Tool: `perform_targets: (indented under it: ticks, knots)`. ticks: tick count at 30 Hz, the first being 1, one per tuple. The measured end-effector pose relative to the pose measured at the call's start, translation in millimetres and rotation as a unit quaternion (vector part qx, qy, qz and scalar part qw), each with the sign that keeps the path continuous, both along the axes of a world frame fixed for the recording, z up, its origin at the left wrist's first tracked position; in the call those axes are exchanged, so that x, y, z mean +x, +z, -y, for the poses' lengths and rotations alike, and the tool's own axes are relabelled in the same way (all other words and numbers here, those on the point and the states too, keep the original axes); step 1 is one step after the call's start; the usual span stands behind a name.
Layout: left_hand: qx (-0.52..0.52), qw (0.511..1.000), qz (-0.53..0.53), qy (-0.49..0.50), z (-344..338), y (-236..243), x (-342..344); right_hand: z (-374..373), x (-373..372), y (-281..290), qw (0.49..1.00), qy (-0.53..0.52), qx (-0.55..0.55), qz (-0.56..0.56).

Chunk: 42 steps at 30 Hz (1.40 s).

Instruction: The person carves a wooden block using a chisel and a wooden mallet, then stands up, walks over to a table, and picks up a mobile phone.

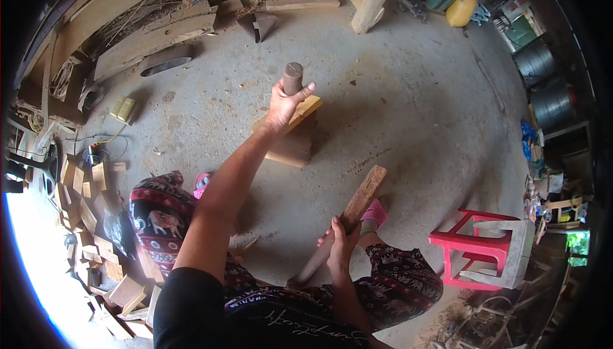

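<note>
My left hand (284,106) reaches out ahead and is closed round a short brown cylinder (293,75), whose flat round end points up. Just below this hand, a yellowish wooden board (305,111) rests on a brown wooden block (290,148) on the floor. The hand and forearm hide part of both, so I cannot tell whether the cylinder touches the board. Near my lap, my right hand (343,243) grips a long, rough wooden bar (365,194) around its middle. The bar slants, its far end up and to the right, its near end by my thighs.
Cut wood blocks (89,215) are heaped at my left, near a yellow power strip (122,109) with a cord. A red plastic stool (472,243) stands at my right. Boards (156,39) and a wooden post (373,4) are at the back. My pink shoes (377,213) flank the floor.
</note>
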State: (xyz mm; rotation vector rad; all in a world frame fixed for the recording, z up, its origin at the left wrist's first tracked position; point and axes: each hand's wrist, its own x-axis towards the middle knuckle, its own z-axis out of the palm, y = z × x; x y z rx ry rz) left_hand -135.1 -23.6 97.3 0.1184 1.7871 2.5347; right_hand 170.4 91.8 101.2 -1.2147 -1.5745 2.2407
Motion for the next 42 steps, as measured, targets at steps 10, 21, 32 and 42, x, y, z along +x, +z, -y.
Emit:
perform_targets:
  ticks: [10, 21, 32, 42]
  knots:
    - [0.258, 0.943, 0.111, 0.178, 33.6, -66.8, -18.0, 6.3, 3.8, -9.5, 0.990, 0.080, 0.109, -0.028]
    - [0.195, 0.960, 0.065, 0.188, 29.8, -49.6, -6.9, -0.6, -7.1, 8.3, 0.977, 0.098, 0.188, -0.026]
    - [0.160, 0.965, 0.084, 0.189, 29.0, -52.5, -10.5, -16.0, -84.6, 68.3, 0.876, 0.304, 0.370, 0.062]
    - [0.159, 0.965, 0.087, 0.189, 22.5, -54.6, -10.3, 37.5, -204.2, 175.5, 0.646, 0.459, 0.607, -0.058]
